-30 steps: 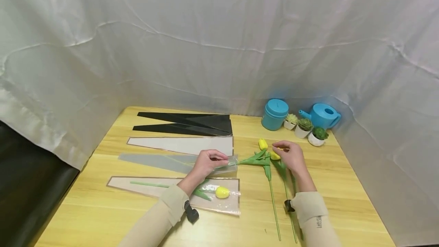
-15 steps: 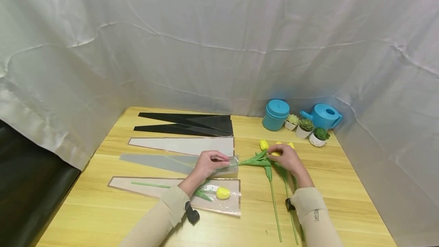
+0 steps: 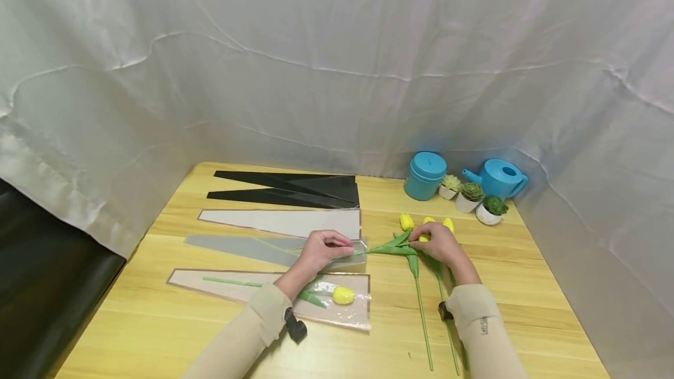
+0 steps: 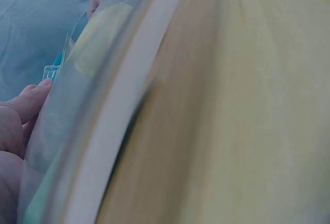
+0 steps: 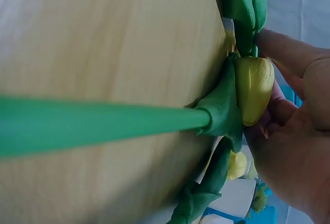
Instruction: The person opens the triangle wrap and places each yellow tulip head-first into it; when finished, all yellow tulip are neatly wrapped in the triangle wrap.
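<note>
My left hand (image 3: 318, 250) pinches the wide right end of a grey translucent sleeve (image 3: 226, 244); a green stem lies inside it. In the left wrist view, thumb and fingers of that hand (image 4: 20, 121) meet at a clear edge. From the sleeve's mouth green leaves (image 3: 391, 249) stick out to the right. My right hand (image 3: 441, 244) pinches this tulip near its yellow bloom (image 3: 423, 238), over other tulips. The right wrist view has the hand (image 5: 304, 105) curled round beside a yellow bloom (image 5: 253, 87), the fingertips partly hidden.
Nearer me lies a pink-edged sleeve (image 3: 184, 279) holding a yellow tulip (image 3: 343, 295). Farther back are a white sleeve (image 3: 284, 220) and black sleeves (image 3: 279, 196). A blue canister (image 3: 423, 177), potted succulents (image 3: 468, 196) and a blue watering can (image 3: 499, 179) stand back right.
My right hand has moved a little left, from above the blooms to a hold on the tulip, uncovering two yellow blooms behind it. My left hand has stayed at the sleeve's mouth.
</note>
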The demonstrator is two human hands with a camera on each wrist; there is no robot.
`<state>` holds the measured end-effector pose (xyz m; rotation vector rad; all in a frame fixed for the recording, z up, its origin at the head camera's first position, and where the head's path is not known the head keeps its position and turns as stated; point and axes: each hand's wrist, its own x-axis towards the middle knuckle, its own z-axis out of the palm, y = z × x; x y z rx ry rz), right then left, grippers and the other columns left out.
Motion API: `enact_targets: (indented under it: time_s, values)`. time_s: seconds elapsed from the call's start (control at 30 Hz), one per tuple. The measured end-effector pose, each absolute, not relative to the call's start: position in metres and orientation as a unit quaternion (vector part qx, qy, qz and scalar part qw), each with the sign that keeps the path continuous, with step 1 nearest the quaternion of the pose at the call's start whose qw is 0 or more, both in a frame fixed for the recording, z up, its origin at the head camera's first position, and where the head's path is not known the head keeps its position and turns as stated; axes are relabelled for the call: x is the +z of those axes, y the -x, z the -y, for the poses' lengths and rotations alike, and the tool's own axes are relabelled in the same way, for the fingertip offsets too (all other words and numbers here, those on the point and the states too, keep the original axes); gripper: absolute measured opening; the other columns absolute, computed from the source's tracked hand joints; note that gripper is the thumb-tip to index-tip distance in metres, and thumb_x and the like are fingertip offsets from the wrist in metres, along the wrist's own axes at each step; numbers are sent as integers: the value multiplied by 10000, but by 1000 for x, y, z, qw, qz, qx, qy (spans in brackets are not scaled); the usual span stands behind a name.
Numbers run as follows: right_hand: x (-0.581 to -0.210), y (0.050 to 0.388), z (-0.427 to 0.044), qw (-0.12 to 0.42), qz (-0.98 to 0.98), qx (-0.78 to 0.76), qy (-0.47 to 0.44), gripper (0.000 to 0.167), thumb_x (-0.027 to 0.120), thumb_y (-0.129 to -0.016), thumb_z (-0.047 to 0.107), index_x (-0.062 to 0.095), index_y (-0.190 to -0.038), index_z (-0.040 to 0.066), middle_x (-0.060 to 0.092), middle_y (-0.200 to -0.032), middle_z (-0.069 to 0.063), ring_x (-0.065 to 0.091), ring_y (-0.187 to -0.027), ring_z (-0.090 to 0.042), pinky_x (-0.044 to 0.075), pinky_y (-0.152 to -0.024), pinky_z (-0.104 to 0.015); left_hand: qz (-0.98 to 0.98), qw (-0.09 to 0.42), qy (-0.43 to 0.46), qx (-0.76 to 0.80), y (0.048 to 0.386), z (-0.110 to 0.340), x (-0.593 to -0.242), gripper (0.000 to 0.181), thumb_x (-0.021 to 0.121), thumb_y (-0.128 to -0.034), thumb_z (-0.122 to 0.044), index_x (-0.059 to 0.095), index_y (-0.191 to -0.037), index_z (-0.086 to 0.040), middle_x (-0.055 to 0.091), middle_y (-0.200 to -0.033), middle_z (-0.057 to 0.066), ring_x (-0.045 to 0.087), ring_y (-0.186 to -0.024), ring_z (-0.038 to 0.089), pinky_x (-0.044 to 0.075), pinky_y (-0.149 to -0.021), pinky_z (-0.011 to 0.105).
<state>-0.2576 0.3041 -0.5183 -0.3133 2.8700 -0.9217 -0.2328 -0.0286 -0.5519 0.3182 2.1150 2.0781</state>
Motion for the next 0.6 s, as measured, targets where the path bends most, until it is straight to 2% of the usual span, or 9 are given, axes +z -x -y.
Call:
enact_targets:
  time_s: [0.2, 0.47, 0.6]
  values:
    - [-518, 258, -306, 51, -946, -290, 137, 109, 805, -918, 199, 805, -963, 100, 753, -1002, -24, 666, -1010, -289, 522, -967, -556, -704, 84, -107, 697, 233, 29, -551, 200, 883, -805, -53, 807, -982, -3, 801, -924, 81, 720, -813, 103, 572, -752, 211]
    - [-508, 246, -306, 72, -939, -292, 165, 54, 726, -981, 144, 760, -940, 153, 721, -1004, -8, 653, -1027, -255, 522, -956, -533, -713, 84, -118, 686, 231, 29, -548, 182, 869, -819, -39, 803, -984, 1, 797, -924, 114, 704, -787, 102, 559, -702, 198]
    - [-499, 242, -306, 56, -939, -295, 166, 52, 704, -996, 139, 743, -962, 133, 693, -997, -23, 630, -998, -237, 519, -931, -518, -713, 71, -126, 686, 232, 29, -545, 190, 875, -813, -43, 804, -984, -2, 794, -951, 127, 701, -782, 94, 554, -691, 192]
